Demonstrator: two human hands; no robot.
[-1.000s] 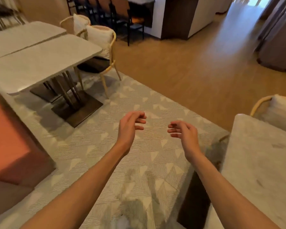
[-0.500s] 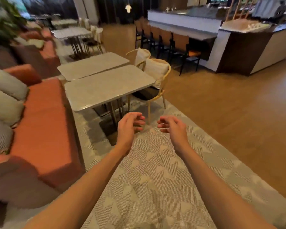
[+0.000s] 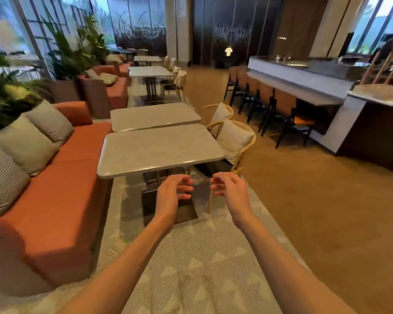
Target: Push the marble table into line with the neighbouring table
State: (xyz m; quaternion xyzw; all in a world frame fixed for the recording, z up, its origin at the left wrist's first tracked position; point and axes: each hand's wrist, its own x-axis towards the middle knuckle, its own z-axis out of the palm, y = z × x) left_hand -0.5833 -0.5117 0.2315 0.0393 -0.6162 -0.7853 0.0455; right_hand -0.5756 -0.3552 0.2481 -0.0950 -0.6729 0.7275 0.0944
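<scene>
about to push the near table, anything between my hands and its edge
Nothing visible. Both hands, left and right, hover empty just short of the near table, with only rug below. A cushioned chair stands at its right side, clear of the hands.

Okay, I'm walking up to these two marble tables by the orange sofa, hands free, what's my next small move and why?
Probably reach both hands forward to the near edge of the near marble table. The left hand and right hand hang short of it with fingers loosely curled, holding nothing. Its top looks slightly offset from the neighbouring table behind it, so it seems to need a grip before any push.
</scene>
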